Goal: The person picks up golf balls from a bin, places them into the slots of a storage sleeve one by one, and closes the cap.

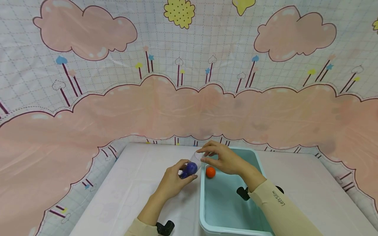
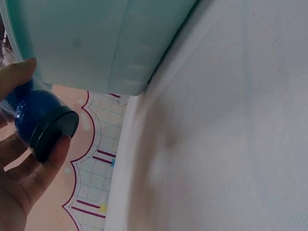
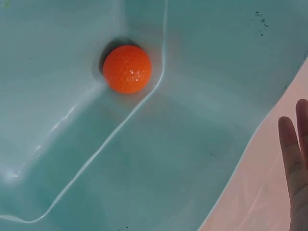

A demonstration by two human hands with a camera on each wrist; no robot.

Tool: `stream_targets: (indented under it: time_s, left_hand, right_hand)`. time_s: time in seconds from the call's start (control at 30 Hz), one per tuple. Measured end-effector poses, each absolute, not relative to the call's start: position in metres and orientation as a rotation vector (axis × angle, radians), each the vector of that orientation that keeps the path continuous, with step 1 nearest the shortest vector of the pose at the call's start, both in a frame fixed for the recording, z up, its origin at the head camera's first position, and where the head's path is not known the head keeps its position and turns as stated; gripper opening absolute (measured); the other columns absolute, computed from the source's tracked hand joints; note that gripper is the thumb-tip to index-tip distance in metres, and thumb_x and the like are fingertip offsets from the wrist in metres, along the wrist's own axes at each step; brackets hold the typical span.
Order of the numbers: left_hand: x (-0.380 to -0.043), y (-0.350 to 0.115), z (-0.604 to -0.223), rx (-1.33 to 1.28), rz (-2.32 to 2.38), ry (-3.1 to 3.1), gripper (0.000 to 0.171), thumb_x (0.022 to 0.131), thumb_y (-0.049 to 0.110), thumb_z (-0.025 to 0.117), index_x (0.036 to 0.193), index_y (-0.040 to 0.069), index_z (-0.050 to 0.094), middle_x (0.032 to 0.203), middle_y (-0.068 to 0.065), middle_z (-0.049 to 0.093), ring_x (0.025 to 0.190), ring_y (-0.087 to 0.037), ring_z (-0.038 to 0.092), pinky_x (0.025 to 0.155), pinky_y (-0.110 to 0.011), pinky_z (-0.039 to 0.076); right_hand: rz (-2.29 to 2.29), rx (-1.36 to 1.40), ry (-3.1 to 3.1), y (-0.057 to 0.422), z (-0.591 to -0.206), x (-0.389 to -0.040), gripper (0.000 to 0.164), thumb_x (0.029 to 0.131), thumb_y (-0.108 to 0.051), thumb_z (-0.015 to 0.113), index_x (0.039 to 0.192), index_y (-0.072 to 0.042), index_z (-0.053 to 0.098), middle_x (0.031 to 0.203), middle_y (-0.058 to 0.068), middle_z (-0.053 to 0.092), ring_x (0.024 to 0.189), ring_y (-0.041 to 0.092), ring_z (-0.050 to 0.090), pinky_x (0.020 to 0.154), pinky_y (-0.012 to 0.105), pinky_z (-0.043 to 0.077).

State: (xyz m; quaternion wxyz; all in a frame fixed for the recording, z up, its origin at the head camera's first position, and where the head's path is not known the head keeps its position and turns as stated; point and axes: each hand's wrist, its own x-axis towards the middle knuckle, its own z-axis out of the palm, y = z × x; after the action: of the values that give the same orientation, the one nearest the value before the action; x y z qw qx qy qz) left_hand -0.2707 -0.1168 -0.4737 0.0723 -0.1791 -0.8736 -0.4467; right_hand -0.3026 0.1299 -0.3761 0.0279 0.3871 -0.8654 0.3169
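Note:
My left hand [image 1: 172, 182] grips a clear tube [image 1: 196, 160] by its lower part, fingers and thumb around it. Inside are blue balls [image 2: 38, 113], and a dark round cap [image 2: 57, 132] closes the end by the fingers. The tube tilts, its far end up and toward the right. My right hand [image 1: 226, 159] hovers over the bin's left rim, its fingertips right at the tube's upper end. Two nearly straight fingers [image 3: 291, 149] of it show in the right wrist view. An orange dimpled ball [image 1: 210, 172] lies in a corner of the bin.
The pale turquoise bin [image 1: 202, 209] stands on a white-covered table [image 1: 118, 196], to the right of my left hand. A patterned cloth [image 1: 177, 111] with clouds hangs behind the table. Black wrist cameras [image 1: 165, 227] sit at both sleeves.

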Motion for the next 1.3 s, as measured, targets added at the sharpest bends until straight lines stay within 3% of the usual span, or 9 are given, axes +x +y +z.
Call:
stream_targets:
  time_s: [0.3, 0.87, 1.3]
  left_hand:
    - [-0.27, -0.1166, -0.4738, -0.543, -1.34, -2.616, 0.049, 0.09, 0.046, 0.08, 0.131, 0.03, 0.059, 0.12, -0.01, 0.074, 0.112, -0.029, 0.069, 0.093, -0.053, 0.06]
    - [-0.2679, -0.1171, -0.4735, -0.53, -1.332, -2.614, 0.05, 0.089, 0.046, 0.08, 0.132, 0.03, 0.06, 0.122, -0.011, 0.073, 0.114, -0.029, 0.068, 0.095, -0.055, 0.059]
    - [-0.2681, -0.1171, -0.4732, -0.531, -1.326, -2.611, 0.049, 0.089, 0.046, 0.08, 0.131, 0.031, 0.06, 0.121, -0.01, 0.073, 0.113, -0.029, 0.069, 0.094, -0.055, 0.059]
  right_hand:
    - [0.983, 1.185, -2.669, 0.13, -0.3763, -0.3014, 0.034, 0.101, -0.028, 0.07, 0.134, -0.021, 0.069, 0.127, -0.002, 0.065, 0.11, 0.015, 0.067, 0.094, 0.033, 0.058]
    - [1.055, 1.111, -2.631, 0.1292, -0.3773, -0.3005, 0.028, 0.104, -0.019, 0.064, 0.131, -0.011, 0.065, 0.125, 0.007, 0.069, 0.107, 0.019, 0.067, 0.098, 0.045, 0.058]
    - [1.054, 0.953, -2.718, 0.1323, -0.3805, -0.3048, 0.019, 0.103, -0.014, 0.064, 0.121, -0.009, 0.067, 0.114, 0.003, 0.07, 0.104, 0.019, 0.067, 0.097, 0.045, 0.059]
